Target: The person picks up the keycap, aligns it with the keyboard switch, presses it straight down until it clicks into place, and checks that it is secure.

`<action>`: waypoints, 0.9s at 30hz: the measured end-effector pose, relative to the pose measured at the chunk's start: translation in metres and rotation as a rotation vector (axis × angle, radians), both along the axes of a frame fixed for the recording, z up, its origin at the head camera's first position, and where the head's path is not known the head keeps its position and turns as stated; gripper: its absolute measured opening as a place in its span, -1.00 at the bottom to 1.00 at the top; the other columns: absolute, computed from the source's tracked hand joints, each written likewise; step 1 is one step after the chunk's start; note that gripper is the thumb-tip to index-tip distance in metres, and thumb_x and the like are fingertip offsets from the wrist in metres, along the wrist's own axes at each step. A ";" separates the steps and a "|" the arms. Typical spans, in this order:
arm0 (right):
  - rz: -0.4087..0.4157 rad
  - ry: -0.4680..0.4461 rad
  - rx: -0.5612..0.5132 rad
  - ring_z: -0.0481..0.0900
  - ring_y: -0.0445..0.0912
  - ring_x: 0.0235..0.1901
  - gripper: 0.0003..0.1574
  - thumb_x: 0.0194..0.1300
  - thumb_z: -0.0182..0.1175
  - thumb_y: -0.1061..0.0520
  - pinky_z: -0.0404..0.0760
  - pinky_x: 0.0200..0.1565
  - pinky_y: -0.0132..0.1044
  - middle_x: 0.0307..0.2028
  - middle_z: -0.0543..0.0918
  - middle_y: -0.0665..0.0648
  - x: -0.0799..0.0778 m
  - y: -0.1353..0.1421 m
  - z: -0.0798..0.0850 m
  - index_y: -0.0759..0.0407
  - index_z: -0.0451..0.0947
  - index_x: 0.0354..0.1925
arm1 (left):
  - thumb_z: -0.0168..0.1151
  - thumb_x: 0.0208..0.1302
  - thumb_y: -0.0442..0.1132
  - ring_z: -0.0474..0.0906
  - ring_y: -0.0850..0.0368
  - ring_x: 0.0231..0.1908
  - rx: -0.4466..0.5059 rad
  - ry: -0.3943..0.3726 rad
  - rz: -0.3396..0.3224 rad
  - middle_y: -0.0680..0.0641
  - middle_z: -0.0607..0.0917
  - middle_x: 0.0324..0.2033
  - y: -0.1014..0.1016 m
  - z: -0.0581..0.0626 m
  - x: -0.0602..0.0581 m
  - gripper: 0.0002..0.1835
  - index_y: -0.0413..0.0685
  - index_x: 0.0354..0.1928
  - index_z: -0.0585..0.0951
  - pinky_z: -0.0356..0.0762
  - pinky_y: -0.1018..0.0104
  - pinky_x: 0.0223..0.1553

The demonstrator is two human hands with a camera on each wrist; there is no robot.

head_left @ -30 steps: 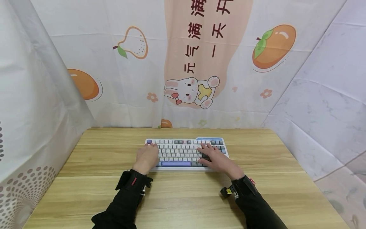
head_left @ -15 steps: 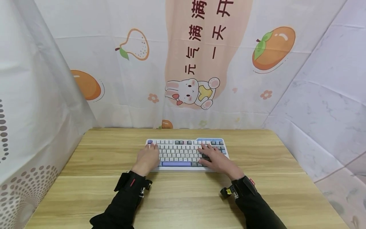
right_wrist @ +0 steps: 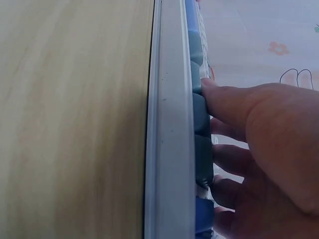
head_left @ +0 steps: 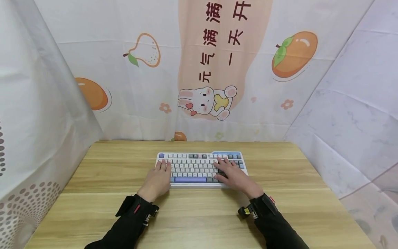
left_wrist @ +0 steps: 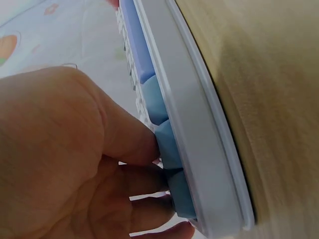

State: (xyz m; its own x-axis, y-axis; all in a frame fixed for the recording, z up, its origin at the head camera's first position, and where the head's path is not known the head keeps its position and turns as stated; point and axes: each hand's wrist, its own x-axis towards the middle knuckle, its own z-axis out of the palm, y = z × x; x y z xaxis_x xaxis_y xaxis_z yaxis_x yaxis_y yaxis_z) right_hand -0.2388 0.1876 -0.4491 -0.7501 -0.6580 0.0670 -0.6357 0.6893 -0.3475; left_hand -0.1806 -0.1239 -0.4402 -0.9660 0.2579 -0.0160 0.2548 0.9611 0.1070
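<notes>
A white keyboard with white, grey and blue keys lies on the wooden table. Its long purple space bar shows between the two hands. My left hand rests over the left end, fingers extended onto the keys. In the left wrist view, the left thumb is right at the blue bottom-row keys. My right hand lies over the right end with its fingers spread. The right wrist view has the right thumb touching the dark bottom-row keys. Neither hand grips anything.
The wooden table extends around the keyboard. Behind it hangs a white printed curtain with fruit and a rabbit. A white sheet borders the left side, and a marbled sheet the right. Each wrist wears a black strap with a small camera.
My left hand has drawn back toward the near edge, and its fingers look straighter on the keys. My right hand stays in place on the keyboard. The head view has shifted slightly.
</notes>
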 end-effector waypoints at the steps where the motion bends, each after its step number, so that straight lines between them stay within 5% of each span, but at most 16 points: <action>1: 0.000 0.001 -0.004 -0.01 0.27 0.37 -0.30 0.41 0.01 -0.10 -0.04 0.31 0.17 0.40 0.13 0.33 0.000 0.000 0.000 0.17 0.21 0.39 | -0.15 0.32 -0.34 0.10 -0.36 0.30 0.005 0.004 -0.005 -0.49 0.22 0.30 0.000 0.000 0.002 -0.44 -0.45 0.33 0.20 0.20 -0.13 0.22; 22: 0.020 0.069 0.073 0.00 0.27 0.36 -0.30 0.47 -0.11 -0.11 -0.03 0.26 0.27 0.40 0.14 0.30 0.004 0.005 -0.003 0.20 0.16 0.41 | -0.16 0.33 -0.33 0.07 -0.33 0.32 0.064 -0.022 -0.083 -0.49 0.21 0.30 -0.006 -0.002 0.009 -0.45 -0.45 0.33 0.20 0.14 -0.03 0.27; 27: -0.033 0.158 -0.038 0.02 0.28 0.35 -0.31 0.39 0.02 -0.11 -0.16 0.26 0.32 0.34 0.26 0.31 0.002 0.019 0.010 0.20 0.29 0.34 | 0.05 0.35 -0.15 0.32 -0.33 0.19 0.125 0.188 -0.096 -0.44 0.44 0.16 -0.014 0.003 0.007 -0.47 -0.43 0.22 0.39 0.29 -0.13 0.16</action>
State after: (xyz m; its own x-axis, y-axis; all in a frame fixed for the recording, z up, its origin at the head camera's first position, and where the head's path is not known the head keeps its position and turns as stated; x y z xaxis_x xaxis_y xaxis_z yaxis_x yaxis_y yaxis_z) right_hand -0.2367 0.2065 -0.4387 -0.7494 -0.6278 0.2106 -0.6617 0.6988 -0.2715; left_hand -0.1736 -0.1382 -0.4367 -0.9200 0.3376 0.1992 0.3712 0.9136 0.1658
